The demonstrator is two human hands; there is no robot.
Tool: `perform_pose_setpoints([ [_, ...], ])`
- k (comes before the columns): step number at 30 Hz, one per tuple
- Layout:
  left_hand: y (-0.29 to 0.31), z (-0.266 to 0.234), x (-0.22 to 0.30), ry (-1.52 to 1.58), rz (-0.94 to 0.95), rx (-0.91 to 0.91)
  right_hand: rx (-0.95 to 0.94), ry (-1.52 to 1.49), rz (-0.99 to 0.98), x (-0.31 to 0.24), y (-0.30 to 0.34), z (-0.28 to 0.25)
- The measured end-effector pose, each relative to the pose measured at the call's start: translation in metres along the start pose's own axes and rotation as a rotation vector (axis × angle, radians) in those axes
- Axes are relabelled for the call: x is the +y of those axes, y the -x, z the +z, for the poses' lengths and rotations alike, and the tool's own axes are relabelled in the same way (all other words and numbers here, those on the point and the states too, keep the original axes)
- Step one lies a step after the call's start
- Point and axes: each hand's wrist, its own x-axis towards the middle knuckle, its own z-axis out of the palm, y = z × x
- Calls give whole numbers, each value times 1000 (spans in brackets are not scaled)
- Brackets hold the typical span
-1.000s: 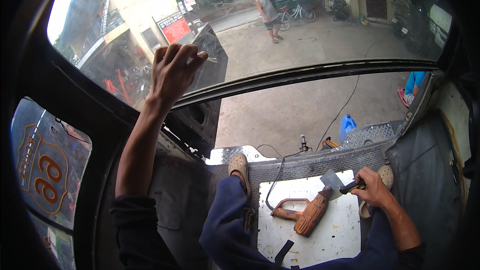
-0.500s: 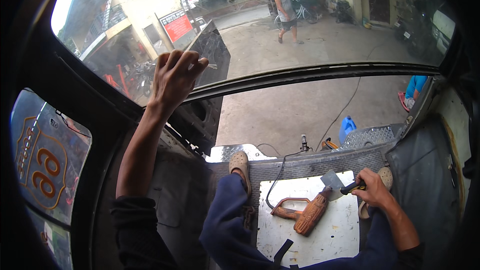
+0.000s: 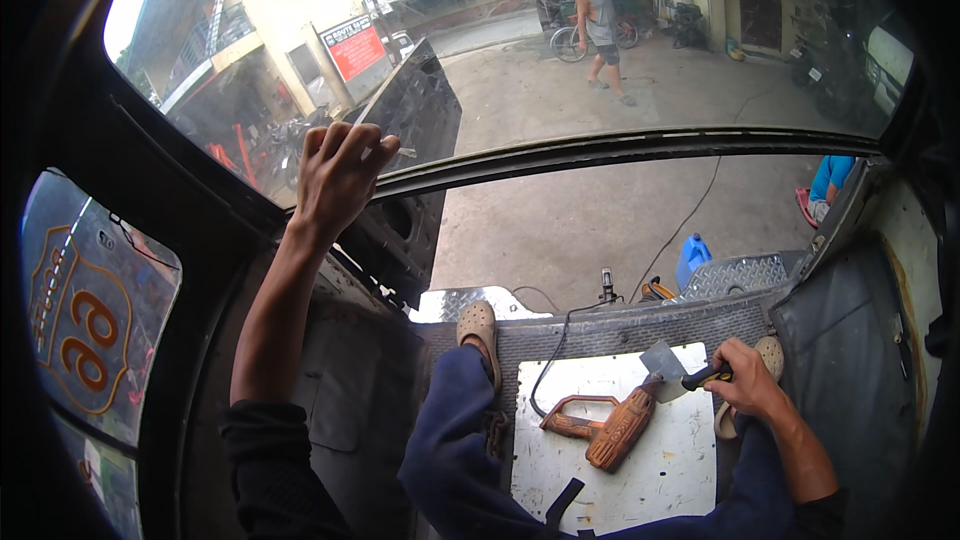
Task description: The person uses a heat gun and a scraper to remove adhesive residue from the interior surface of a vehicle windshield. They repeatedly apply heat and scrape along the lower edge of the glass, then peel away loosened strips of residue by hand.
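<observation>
My left hand [image 3: 340, 175] is raised to the rear window glass, just above the dark window frame. Its fingers are curled closed, and a small pale sliver shows by the fingertips; what they hold is too small to name. My right hand [image 3: 745, 378] grips the dark handle of a putty knife [image 3: 662, 360] with a wide, flat metal blade. That blade lies over the nozzle of an orange-brown, worn heat gun [image 3: 622, 427]. The heat gun rests on its side on a scuffed white board [image 3: 680, 480] between my legs, its dark cord running off toward the doorway.
The window glass [image 3: 560, 105] spans the view above a dark frame bar [image 3: 620, 148]. Past the doorway sill are a blue container [image 3: 692, 258], a cable on the concrete and a seated person's leg [image 3: 832, 185]. A person [image 3: 602, 25] walks outside near a bicycle.
My left hand has moved slightly down along the glass, still curled. The right hand, putty knife and heat gun have stayed put. Outside, the walking person has moved to the right.
</observation>
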Motion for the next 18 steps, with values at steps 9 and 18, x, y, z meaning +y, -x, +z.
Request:
perform_pose_setpoints([
  [9,17,-3,1,-2,-18,-10,3,2,26,-3,-1,-1],
  [18,39,-5,-1,-8,-63,-34,-3,17,22,-2,-3,-1],
])
